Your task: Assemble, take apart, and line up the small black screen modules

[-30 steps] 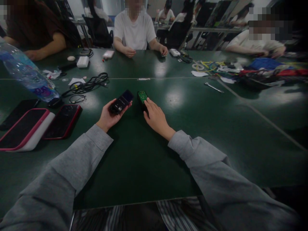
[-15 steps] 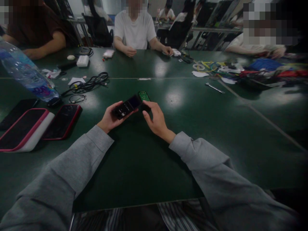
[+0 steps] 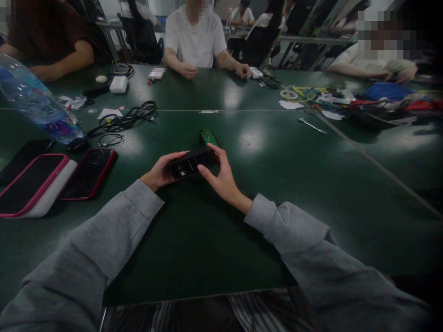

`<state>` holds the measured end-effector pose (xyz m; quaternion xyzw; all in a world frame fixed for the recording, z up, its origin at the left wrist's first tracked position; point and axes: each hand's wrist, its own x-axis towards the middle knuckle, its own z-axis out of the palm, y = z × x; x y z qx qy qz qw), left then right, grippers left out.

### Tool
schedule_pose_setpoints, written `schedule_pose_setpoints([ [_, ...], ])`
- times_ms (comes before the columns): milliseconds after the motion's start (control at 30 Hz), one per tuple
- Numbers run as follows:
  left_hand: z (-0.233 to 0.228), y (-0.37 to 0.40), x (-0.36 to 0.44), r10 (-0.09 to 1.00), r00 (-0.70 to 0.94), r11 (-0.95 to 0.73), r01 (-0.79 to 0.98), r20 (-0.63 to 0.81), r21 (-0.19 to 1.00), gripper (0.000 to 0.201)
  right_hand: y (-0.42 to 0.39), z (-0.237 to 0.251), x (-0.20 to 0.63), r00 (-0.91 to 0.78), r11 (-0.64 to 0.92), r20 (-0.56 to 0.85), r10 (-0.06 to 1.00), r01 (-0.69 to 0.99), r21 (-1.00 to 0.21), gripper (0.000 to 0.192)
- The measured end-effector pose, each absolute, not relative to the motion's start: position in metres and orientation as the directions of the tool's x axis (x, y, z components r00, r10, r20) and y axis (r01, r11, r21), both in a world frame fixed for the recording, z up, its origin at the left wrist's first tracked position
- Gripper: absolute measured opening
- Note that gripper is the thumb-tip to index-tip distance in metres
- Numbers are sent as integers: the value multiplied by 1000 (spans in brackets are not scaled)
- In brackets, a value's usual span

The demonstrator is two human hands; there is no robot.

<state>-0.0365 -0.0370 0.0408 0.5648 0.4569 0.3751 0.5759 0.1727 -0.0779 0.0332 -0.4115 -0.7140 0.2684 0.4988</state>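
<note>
A small black box-shaped device (image 3: 189, 164) with white markings on its face is held above the table between both hands. My left hand (image 3: 162, 170) grips its left end, fingers behind and along the underside. My right hand (image 3: 224, 175) closes on the right end, with the thumb on the near face and the fingers at the far upper edge. Just beyond the device lies a green circuit board (image 3: 208, 137) in a dark casing, its lower part hidden behind my right fingers and the device.
To the left are a red-edged phone (image 3: 90, 174), a pink-edged phone (image 3: 34, 184), a tilted water bottle (image 3: 41, 101) and coiled black cables (image 3: 129, 117). A wrench (image 3: 312, 126) and a cable heap (image 3: 374, 103) lie to the right. People sit across the green table (image 3: 194, 249).
My right hand has come onto the device's right end, where it was apart before. The device has shifted slightly right and nearer, and its face has tilted.
</note>
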Motion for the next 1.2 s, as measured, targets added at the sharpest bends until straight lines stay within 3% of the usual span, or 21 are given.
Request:
schedule_pose_setpoints([
  [133, 46, -40, -32, 889, 377, 321, -110, -260, 941, 42, -75, 33, 170, -131, 447, 428, 894, 241, -861, 63],
  [400, 40, -38, -31, 845, 469, 421, -288, -256, 860, 41, -72, 34, 167, -113, 304, 292, 950, 110, -946, 64],
  [933, 37, -38, -25, 759, 621, 359, -148, -196, 921, 59, -51, 46, 183, -122, 311, 296, 947, 131, -941, 49],
  [1200, 45, -41, -24, 755, 616, 325, -57, -223, 944, 59, -55, 47, 185, -241, 370, 326, 914, 169, -913, 50],
])
